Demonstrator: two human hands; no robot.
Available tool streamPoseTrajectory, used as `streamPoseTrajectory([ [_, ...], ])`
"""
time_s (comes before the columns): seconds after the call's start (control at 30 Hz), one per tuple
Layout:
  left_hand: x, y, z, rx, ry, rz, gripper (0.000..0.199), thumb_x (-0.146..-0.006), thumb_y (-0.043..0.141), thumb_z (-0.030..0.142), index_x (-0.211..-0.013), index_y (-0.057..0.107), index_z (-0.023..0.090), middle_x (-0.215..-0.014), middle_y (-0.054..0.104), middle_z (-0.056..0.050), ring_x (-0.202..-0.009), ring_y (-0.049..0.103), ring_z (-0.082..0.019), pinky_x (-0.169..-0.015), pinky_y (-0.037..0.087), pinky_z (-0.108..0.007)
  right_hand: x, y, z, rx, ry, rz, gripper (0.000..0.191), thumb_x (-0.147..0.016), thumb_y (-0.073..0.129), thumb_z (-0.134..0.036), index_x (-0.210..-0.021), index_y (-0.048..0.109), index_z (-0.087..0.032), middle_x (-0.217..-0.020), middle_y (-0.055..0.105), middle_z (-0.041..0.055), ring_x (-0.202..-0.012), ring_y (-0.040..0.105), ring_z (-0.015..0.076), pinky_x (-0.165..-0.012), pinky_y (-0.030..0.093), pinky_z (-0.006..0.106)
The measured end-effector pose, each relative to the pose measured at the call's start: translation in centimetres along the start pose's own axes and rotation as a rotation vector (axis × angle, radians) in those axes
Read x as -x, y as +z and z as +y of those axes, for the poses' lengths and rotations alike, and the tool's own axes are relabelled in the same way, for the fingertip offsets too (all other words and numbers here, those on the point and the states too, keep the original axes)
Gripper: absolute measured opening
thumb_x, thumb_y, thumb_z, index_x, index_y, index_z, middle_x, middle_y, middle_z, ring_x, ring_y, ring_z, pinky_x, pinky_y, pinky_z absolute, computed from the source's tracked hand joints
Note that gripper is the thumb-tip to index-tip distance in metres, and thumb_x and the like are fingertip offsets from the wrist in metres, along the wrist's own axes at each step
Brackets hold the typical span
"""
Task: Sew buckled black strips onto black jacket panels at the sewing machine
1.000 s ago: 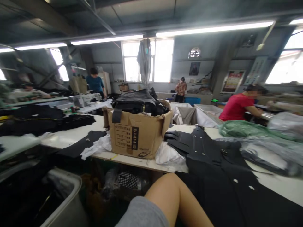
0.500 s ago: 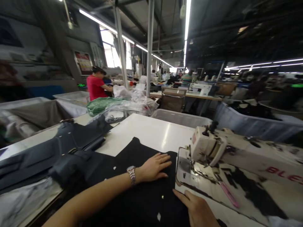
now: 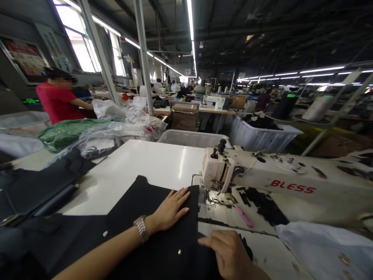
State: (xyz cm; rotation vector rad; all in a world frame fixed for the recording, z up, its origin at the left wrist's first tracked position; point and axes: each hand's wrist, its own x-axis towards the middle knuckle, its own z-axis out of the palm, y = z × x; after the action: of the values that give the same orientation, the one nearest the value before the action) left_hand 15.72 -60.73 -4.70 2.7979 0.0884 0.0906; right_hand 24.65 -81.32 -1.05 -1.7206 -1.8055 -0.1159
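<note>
A black fabric piece [image 3: 131, 217] lies on the white tabletop, its right edge beside the sewing machine's needle plate. My left hand [image 3: 169, 212], with a metal watch at the wrist, rests flat on it, fingers spread. At the fabric's near right edge, my right hand [image 3: 229, 251] is closed with its fingers curled and one digit pointing left; it appears to pinch the cloth, though the contact is partly hidden. The machine head [image 3: 217, 169] stands just beyond. Pink-handled snips [image 3: 243, 215] lie on the machine bed.
Dark garment pieces [image 3: 49, 186] lie at the left. Behind them are plastic-wrapped bundles [image 3: 125, 130] and a green bag [image 3: 70, 130]. A person in red [image 3: 60, 97] works at the far left. A plastic bin [image 3: 195, 138] stands behind the table; a white plastic bag [image 3: 326, 245] lies at right.
The view has turned to the right, so the scene sits further left. My right hand's fingers are more curled at the fabric edge. My left hand stays flat on the cloth.
</note>
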Motion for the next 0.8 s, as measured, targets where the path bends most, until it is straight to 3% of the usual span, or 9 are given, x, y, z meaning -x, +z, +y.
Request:
streamPoseTrajectory([
  [0.17,-1.2,1.1,1.9,-0.076,0.010,0.018,0.051,-0.087,0.030,0.040,-0.133,0.022,0.019,-0.140,0.017,-0.006,-0.128,0.014,-0.022,-0.103,0.015,-0.048,3.3,-0.3,1.4,-0.084,0.250,-0.155,0.043,-0.066,0.029,0.000,-0.087,0.063,-0.015,-0.076,0.068,0.0038,-0.072,0.063,0.0128,-0.064,0.047,0.019],
  [0.33,-1.6,2.0,3.9,-0.102,0.004,0.054,0.050,-0.087,0.031,0.038,-0.133,0.020,0.023,-0.141,0.017,-0.004,-0.128,0.015,-0.024,-0.101,0.017,-0.050,6.0,-0.2,2.8,0.009,0.472,-0.334,0.053,-0.064,0.028,0.001,-0.103,0.060,-0.016,-0.095,0.066,0.0047,-0.088,0.061,0.0147,-0.078,0.046,0.024],
  [0.43,-1.8,2.2,4.4,-0.106,0.024,0.068,0.051,-0.086,0.032,0.039,-0.133,0.020,0.024,-0.140,0.018,-0.004,-0.128,0.015,-0.024,-0.101,0.017,-0.050,6.7,-0.2,2.9,0.024,0.495,-0.355,0.053,-0.066,0.028,0.000,-0.104,0.060,-0.019,-0.095,0.066,0.0043,-0.088,0.061,0.0147,-0.078,0.046,0.024],
  [0.6,-2.3,2.4,4.3,-0.111,0.043,0.085,0.051,-0.086,0.033,0.041,-0.132,0.023,0.023,-0.139,0.021,-0.005,-0.128,0.016,-0.024,-0.101,0.018,-0.049,7.0,0.0,2.8,0.054,0.525,-0.283,0.051,-0.068,0.027,-0.001,-0.103,0.060,-0.016,-0.096,0.066,0.0057,-0.089,0.061,0.0154,-0.079,0.046,0.025],
  [0.8,-2.4,2.5,4.3,-0.116,0.042,0.084,0.050,-0.086,0.032,0.041,-0.132,0.023,0.024,-0.140,0.021,-0.005,-0.128,0.016,-0.024,-0.101,0.019,-0.049,6.7,-0.5,2.0,0.033,0.521,-0.319,0.049,-0.068,0.029,0.000,-0.101,0.060,-0.017,-0.092,0.066,0.0041,-0.084,0.061,0.0155,-0.075,0.046,0.025],
])
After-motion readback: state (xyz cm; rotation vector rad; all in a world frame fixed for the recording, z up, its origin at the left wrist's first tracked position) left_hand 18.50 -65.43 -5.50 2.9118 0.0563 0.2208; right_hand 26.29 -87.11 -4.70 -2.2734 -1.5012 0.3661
